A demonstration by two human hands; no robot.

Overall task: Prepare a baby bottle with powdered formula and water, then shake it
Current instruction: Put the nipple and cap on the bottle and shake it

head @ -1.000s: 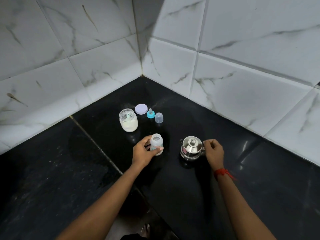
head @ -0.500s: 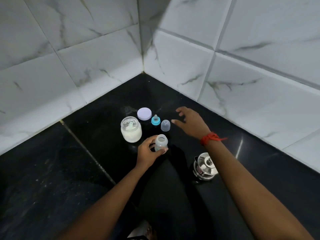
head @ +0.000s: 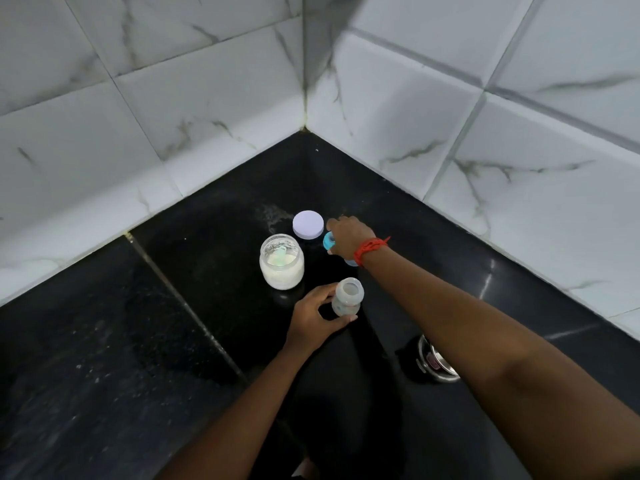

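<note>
Corner of black counter [head: 138,341] under white marbled wall tiles [head: 207,98], as your head camera saw it.

- **Baby bottle** [head: 348,296]: it stood upright and uncapped near the middle of the counter, mouth open to the camera. Your left hand [head: 313,318] gripped it from 8 o'clock, with the thumb across the near side and the fingers curled round the far side.
- **Formula jar** [head: 281,261]: it stood open at 10 o'clock from the bottle, close by but not touching, with white powder inside. Its lilac lid [head: 308,224] lay flat at 11 o'clock.
- **Teat ring** [head: 329,241]: this blue piece sat close to 12 o'clock from the bottle. Your right hand [head: 349,237] lay over it, knuckles up. The fingers were hidden beneath the hand, so you could not tell whether they had closed on the ring.
- **Other items**: a red thread [head: 372,247] circled your right wrist. A clear cap [head: 350,262] showed as a sliver under that wrist. A steel pot [head: 440,365] stood at 4 o'clock from the bottle, largely covered by your right forearm.
</note>
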